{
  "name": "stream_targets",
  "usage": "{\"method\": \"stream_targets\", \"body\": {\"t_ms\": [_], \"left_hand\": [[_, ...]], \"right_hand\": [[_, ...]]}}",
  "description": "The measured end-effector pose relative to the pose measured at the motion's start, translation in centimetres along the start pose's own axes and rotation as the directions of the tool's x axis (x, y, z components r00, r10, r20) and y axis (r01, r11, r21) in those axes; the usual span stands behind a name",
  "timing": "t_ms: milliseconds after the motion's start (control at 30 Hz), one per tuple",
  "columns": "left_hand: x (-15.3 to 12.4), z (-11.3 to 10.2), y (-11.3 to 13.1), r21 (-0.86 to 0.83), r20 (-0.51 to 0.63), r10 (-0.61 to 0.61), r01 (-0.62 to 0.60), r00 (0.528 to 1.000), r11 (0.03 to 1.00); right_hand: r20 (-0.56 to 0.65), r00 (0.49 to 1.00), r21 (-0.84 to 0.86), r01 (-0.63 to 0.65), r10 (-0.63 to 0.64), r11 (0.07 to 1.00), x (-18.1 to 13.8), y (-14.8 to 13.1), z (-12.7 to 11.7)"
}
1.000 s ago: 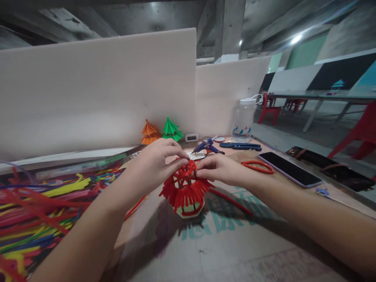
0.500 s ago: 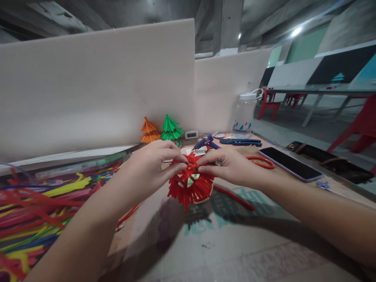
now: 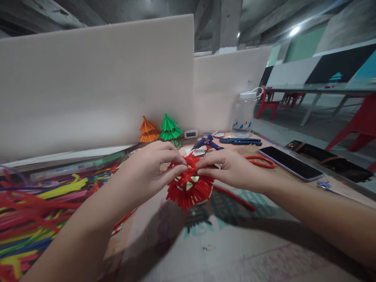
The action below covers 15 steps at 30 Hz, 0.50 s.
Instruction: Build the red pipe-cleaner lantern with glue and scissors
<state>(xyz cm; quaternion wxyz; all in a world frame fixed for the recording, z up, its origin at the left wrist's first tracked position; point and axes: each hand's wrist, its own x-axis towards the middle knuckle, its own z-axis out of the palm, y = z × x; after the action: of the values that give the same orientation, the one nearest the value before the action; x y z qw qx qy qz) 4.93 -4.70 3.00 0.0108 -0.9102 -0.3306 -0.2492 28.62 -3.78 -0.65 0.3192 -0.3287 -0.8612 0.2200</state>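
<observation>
A red fringed pipe-cleaner model [image 3: 189, 190] with a pale core is held just above the cardboard-covered table [image 3: 235, 243], tipped toward me. My left hand [image 3: 151, 170] pinches its upper left edge between thumb and fingers. My right hand [image 3: 227, 166] pinches the upper right edge the same way. Both hands meet at the top of the model. A loose red pipe cleaner [image 3: 233, 197] lies on the table under my right wrist.
A heap of coloured pipe cleaners [image 3: 38, 211] fills the left. At the back stand an orange model [image 3: 147, 130], a green model [image 3: 169, 128], a blue glue gun [image 3: 207, 143], blue pliers [image 3: 241, 141] and a plastic jar [image 3: 244, 115]. Red scissors [image 3: 260, 161] and a phone [image 3: 289, 163] lie right.
The red model stood upright on the table a second ago; both hands have lifted it and tipped it toward me. The grip has stayed the same since half a second ago.
</observation>
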Motion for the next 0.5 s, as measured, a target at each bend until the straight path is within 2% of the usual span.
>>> {"method": "stream_targets", "body": {"t_ms": [300,500], "left_hand": [[0.14,-0.07,0.56,0.032,0.023,-0.025,0.024,0.999,0.999],[0.07,-0.05,0.67,0.035,0.026,0.031,-0.032,0.999,0.999]], "right_hand": [[-0.013,0.997,-0.056,0.078,-0.079,0.995,-0.26,-0.57,0.19],[0.010,0.993,-0.098,0.118,-0.117,0.988,-0.31,-0.93,0.12]]}}
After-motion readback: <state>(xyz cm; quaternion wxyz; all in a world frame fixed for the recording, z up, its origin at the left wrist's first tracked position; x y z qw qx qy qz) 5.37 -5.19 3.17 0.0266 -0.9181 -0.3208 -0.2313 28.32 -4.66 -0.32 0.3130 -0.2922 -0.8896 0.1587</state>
